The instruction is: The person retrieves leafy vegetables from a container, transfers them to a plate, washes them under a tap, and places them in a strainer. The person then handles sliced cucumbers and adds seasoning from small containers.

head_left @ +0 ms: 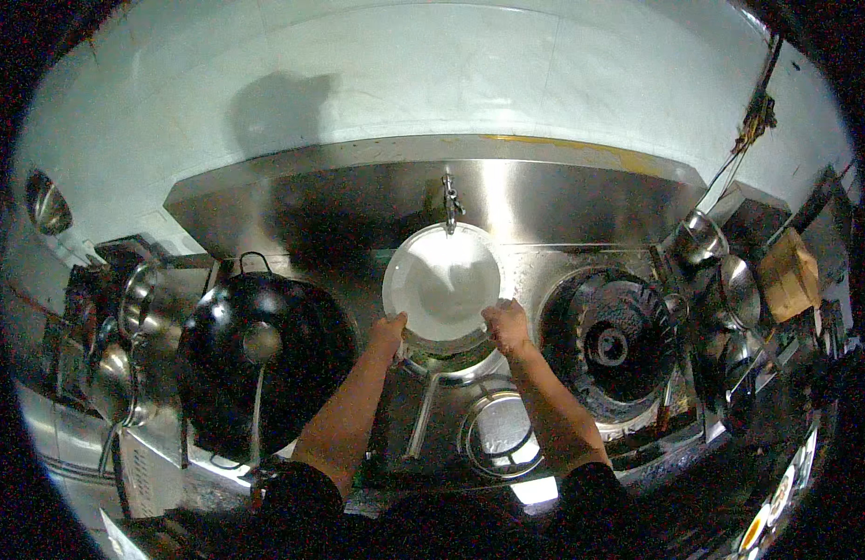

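A round, pale white basin [443, 259] is held at the middle, under a metal tap [451, 198]. My left hand [389, 338] is closed on its near left rim, and my right hand [506, 327] grips the near right rim. The inside of the basin looks greyish and shiny; whether it holds water I cannot tell. Partly under it, on the near side, sits a round metal vessel [459, 375] with something dark green inside, mostly hidden by the basin. A pale handle [423, 416] runs from there toward me.
A black wok [218, 392] with a metal ladle [259, 347] in it stands at left. At right is a black burner [608, 345]. Nearer me lies a round metal container [501, 431]. Steel bowls [737, 291] and a brown box [791, 274] are far right; a steel backsplash [358, 201] rises behind.
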Motion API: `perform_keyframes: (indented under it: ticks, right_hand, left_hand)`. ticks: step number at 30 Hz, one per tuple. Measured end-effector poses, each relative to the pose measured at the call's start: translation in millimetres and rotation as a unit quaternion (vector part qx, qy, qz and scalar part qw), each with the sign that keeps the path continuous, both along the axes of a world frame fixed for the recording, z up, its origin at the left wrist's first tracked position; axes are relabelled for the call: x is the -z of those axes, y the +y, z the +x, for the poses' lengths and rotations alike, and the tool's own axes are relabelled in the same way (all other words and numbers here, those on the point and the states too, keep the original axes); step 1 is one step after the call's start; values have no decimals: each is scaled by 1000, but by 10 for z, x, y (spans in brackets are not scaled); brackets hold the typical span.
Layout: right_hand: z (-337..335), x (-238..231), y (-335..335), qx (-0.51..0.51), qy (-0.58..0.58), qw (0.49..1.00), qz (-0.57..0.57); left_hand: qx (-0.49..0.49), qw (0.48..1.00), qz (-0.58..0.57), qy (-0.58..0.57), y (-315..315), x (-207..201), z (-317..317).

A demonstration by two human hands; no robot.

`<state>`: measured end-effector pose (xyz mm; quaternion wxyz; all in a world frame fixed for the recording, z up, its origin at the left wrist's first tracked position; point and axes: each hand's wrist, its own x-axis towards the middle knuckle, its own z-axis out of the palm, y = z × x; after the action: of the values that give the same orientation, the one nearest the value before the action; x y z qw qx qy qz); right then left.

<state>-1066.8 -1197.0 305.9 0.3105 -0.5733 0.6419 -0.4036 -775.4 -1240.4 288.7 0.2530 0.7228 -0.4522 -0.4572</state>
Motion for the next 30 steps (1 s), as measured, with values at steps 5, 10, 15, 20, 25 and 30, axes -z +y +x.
perform_keyframes:
  ticks: [5, 10, 15, 20, 25, 30]
  right_hand:
    - [-244, 34, 334, -5, -76, 997, 18]
    - [-555, 615, 132, -96, 213, 965, -121]
    - [-230, 1137, -143, -157, -118, 971, -134]
    - [-66, 232, -21, 51, -12, 998, 18]
    - [388, -395, -341, 3, 30, 999, -24]
    - [569, -351, -940, 82, -278, 940, 179]
  left_hand:
    - [49, 998, -26, 0, 301, -327, -160]
    - [16, 991, -37, 129, -62, -584, -260]
    - [26, 975, -69, 208, -80, -872, 106]
    - [7, 938, -172, 302, 152, -617, -57]
    - [-68, 932, -178, 308, 246, -506, -167]
    - [-5, 988, -132, 84, 289, -674, -202]
